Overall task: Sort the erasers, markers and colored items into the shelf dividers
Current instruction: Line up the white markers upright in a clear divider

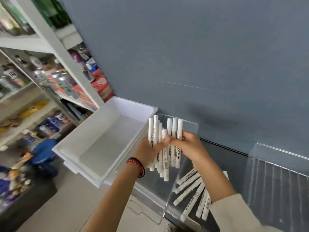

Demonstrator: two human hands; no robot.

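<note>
- White plastic markers (174,128), a bundle of about eight, stand roughly upright at frame centre, caps toward 12 o'clock, over the clear compartment just beside the bin.
- Your left hand (150,149) wraps the bundle's 9 o'clock side, fingers curled round the barrels. Your right hand (190,144) clamps the 3 o'clock side, thumb and fingers closed on the outer pens.
- Handling, as a judgement: each pen is light, stiff and smooth, so the barrels will likely slide against one another. Grip mid-barrel, where you have them, and squeeze from both sides so the uneven ends do not fan out.
- I cannot tell whether the lower ends touch the shelf floor.
- White bin (100,154) at 9 o'clock of your hands: nothing shows inside.
- Clear divider (168,201) at 6 o'clock separates the bundle's slot from the next one.
- Loose markers (190,186) at 5 o'clock lie flat and askew in that next slot, partly under your right forearm.
- Second clear divider (267,164) stands at 3 o'clock. What lies beyond it is too blurred to read.
- Red bead bracelet (136,165) on the left wrist.
</note>
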